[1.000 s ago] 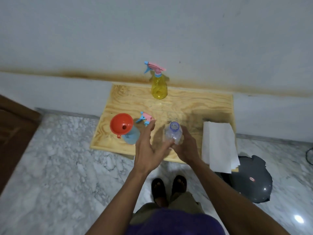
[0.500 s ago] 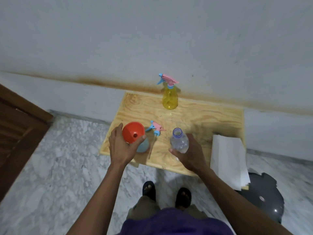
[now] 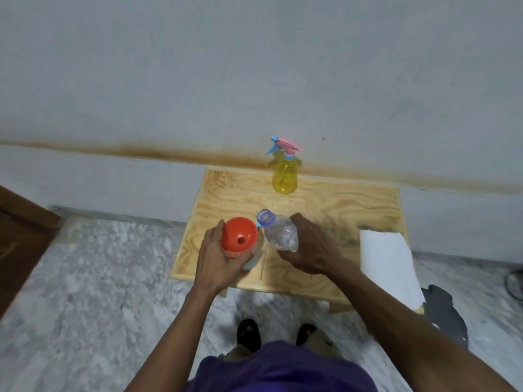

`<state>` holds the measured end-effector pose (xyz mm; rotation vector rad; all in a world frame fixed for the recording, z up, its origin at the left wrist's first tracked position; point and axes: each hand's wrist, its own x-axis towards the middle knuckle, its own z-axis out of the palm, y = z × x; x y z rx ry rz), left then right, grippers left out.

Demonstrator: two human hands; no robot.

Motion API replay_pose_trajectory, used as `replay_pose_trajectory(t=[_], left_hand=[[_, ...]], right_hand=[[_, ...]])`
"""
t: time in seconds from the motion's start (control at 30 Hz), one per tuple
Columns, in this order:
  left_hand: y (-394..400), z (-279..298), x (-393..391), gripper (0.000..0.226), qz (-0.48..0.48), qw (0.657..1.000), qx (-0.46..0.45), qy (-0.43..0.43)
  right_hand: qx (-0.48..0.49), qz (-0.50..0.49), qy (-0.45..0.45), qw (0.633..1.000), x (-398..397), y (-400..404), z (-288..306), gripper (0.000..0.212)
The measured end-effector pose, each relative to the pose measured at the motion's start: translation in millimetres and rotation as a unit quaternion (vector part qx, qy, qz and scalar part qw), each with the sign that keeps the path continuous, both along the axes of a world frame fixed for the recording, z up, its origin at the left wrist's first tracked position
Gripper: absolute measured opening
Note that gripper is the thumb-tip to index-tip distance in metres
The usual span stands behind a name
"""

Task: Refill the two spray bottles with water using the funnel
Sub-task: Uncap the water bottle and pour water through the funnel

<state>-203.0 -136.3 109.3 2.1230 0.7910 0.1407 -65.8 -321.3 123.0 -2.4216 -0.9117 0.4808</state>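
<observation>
An orange funnel [image 3: 240, 236] sits in the neck of a pale blue spray bottle [image 3: 252, 261] near the front left of the wooden table [image 3: 339, 210]. My left hand [image 3: 216, 257] grips the funnel and the blue bottle from the left. My right hand [image 3: 310, 248] holds a clear, uncapped water bottle [image 3: 278, 232] tilted left, its mouth close to the funnel's rim. A yellow spray bottle [image 3: 284, 176] with a pink and blue trigger head stands upright at the back of the table. The blue bottle's spray head is mostly hidden behind the funnel.
A stack of white paper towels [image 3: 387, 264] lies on the table's right front corner, hanging over the edge. A dark grey object [image 3: 447, 315] lies on the marble floor to the right. The wall stands right behind the table. A brown door [image 3: 19, 239] is at left.
My right hand has lifted the water bottle and tilted it left toward the funnel. My left hand stays round the funnel and blue bottle. The camera view has shifted left.
</observation>
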Motion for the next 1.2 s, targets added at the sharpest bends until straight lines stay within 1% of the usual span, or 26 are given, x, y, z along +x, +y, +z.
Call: replay_pose_trajectory(t=[0.1, 0.2, 0.3, 0.43, 0.67, 0.77, 0.9, 1.07, 1.2], left_hand=[[6.8, -0.2, -3.3, 0.11, -0.014, 1.0, -0.011, -0.009], [11.7, 1.3, -4.5, 0.11, -0.018, 0.999, -0.035, -0.024], [16.0, 2.2, -3.6, 0.105, -0.022, 0.998, -0.051, -0.03], [19.1, 2.5, -2.9, 0.102, -0.037, 0.998, -0.053, -0.027], [24.7, 6.4, 2.8, 0.095, -0.079, 0.996, -0.038, -0.019], [27.9, 7.5, 4.3, 0.099, -0.094, 0.995, -0.028, -0.008], [29.4, 7.3, 4.1, 0.101, -0.101, 0.995, -0.026, -0.003], [29.4, 7.5, 2.5, 0.097, -0.102, 0.994, -0.027, -0.013], [28.6, 7.3, 2.5, 0.099, -0.101, 0.994, -0.031, -0.011]], right_hand=[[-0.045, 0.012, -0.014, 0.999, -0.1, 5.6, 10.8, 0.06], [-0.117, 0.019, -0.054, 0.991, -1.1, 11.7, 19.7, 0.063], [-0.177, 0.025, -0.091, 0.98, -1.3, 15.7, 25.0, 0.063], [-0.226, 0.035, -0.115, 0.967, -4.2, 20.5, 30.1, 0.064], [-0.266, 0.045, -0.147, 0.952, -6.8, 24.7, 34.8, 0.06], [-0.275, 0.051, -0.155, 0.947, -5.0, 26.0, 37.6, 0.059], [-0.289, 0.056, -0.163, 0.942, -3.8, 28.4, 40.3, 0.057], [-0.303, 0.066, -0.181, 0.933, -6.2, 28.8, 41.5, 0.055], [-0.306, 0.067, -0.19, 0.931, -6.6, 29.1, 41.4, 0.054]])
